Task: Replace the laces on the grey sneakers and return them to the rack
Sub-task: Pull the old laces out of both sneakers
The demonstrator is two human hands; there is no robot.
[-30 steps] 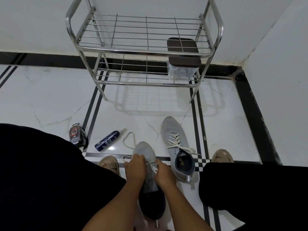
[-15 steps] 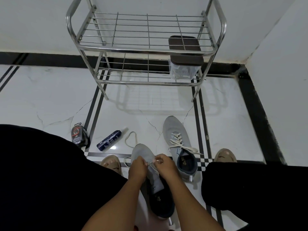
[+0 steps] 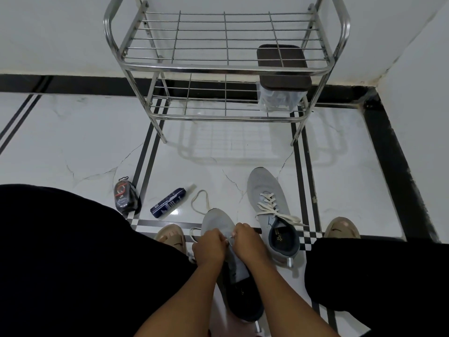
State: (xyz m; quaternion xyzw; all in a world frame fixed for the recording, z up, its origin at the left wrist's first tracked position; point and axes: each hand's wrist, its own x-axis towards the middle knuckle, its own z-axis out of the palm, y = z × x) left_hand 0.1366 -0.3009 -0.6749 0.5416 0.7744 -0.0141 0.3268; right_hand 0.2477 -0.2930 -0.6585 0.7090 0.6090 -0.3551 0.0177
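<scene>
A grey sneaker lies on the floor between my knees, toe pointing away. My left hand and my right hand sit side by side over its eyelets, fingers curled, pinching the white lace at the tongue. The rest of that lace loops loose on the floor past the toe and to the left. The second grey sneaker lies to the right, laced in white with its ends loose. The steel rack stands ahead against the wall.
A clear box with a brown lid sits on the rack's lower shelf at the right. A blue spray bottle and a dark shoe-polish sponge lie on the floor to the left. My sandalled feet flank the shoes.
Both hands moved up the shoe toward the toe and came closer together on the lace. The sneaker's heel swung slightly to the right.
</scene>
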